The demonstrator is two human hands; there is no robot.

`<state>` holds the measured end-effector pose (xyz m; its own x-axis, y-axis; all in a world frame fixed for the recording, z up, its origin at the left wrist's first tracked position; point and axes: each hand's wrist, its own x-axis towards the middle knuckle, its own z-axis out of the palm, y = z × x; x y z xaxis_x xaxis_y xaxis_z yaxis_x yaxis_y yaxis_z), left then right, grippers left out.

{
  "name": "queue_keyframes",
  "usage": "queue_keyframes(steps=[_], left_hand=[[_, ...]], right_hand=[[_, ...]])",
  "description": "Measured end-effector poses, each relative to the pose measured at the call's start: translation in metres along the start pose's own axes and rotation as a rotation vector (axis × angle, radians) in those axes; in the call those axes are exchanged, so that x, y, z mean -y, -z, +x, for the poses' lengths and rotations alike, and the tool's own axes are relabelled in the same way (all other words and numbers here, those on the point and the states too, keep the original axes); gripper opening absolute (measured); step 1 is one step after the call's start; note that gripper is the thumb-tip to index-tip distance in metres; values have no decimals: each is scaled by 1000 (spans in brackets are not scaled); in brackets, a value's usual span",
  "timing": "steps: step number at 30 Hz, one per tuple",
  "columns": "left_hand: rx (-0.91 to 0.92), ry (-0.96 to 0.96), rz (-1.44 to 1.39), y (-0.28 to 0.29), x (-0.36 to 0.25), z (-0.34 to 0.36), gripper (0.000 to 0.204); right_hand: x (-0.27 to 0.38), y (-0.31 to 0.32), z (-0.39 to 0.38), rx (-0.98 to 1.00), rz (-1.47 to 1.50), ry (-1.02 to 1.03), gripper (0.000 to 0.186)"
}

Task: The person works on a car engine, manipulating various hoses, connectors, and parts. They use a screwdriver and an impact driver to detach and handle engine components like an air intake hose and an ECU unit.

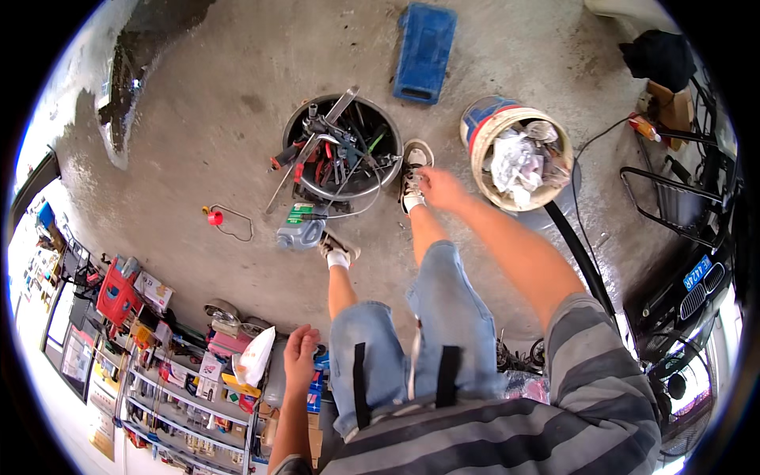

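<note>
My right hand (442, 189) reaches forward over my right shoe, between the tool basin and the waste bucket. Its fingers are pinched together, and what they hold, if anything, is too small to make out. My left hand (300, 353) hangs low beside my left thigh with loosely curled fingers, the thumb apart, and nothing visible in it. A round dark basin (389, 131) full of wrenches, pliers and other hand tools stands ahead on the floor. Right of it, a white bucket (477, 150) with a blue and red outside holds crumpled paper and plastic.
A blue plastic case (426, 54) lies farther ahead. Next to the basin sits a clear jug with a green label (299, 227); a bent metal rod with a red part (235, 221) lies left. A loaded shelf (186, 419) stands lower left, a black car (689, 297) at right.
</note>
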<state>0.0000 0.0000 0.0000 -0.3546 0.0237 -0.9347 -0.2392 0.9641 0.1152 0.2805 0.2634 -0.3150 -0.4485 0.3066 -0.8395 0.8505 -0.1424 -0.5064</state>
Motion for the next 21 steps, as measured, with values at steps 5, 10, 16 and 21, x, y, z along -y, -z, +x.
queue_keyframes(steps=[5, 10, 16, 21], left_hand=[[70, -175, 240, -11, 37, 147, 33], [-208, -596, 574, 28, 85, 352, 48], [-393, -720, 887, 19, -1, 538, 83], [-25, -535, 859, -1, -21, 556, 73]], right_hand=[[-8, -21, 105, -163, -290, 156, 42], [9, -86, 171, -94, -329, 240, 58], [13, -123, 230, -142, -257, 26, 99], [-5, -125, 234, -121, -289, 10, 83]])
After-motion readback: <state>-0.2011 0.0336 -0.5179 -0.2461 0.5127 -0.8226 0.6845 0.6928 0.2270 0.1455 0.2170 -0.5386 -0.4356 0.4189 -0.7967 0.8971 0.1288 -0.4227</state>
